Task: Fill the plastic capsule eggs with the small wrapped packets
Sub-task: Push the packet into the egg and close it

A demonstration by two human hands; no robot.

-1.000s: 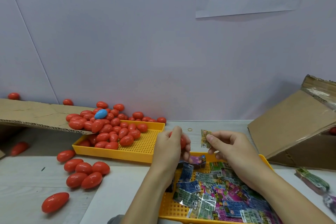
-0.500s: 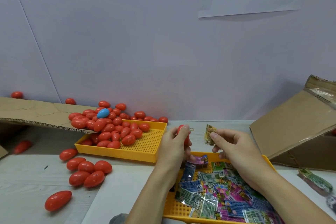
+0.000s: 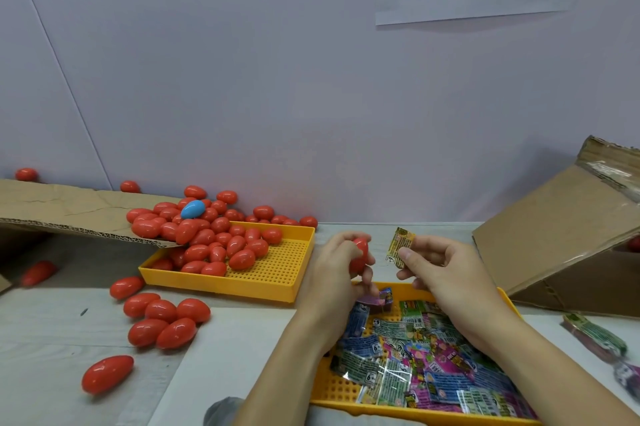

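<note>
The left hand grips a red egg above the tray; the right hand pinches a packet just beside it; loading comes next, probably once the egg is opened.

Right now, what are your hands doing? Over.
Left hand grips a red egg. Right hand pinches a yellow packet beside it, not inside yet. Nothing between them.

A red egg stands upright in the left hand, just beside a small yellow packet pinched in the right hand. More red eggs heap in the far-left tray; bright packets fill the near tray.
</note>
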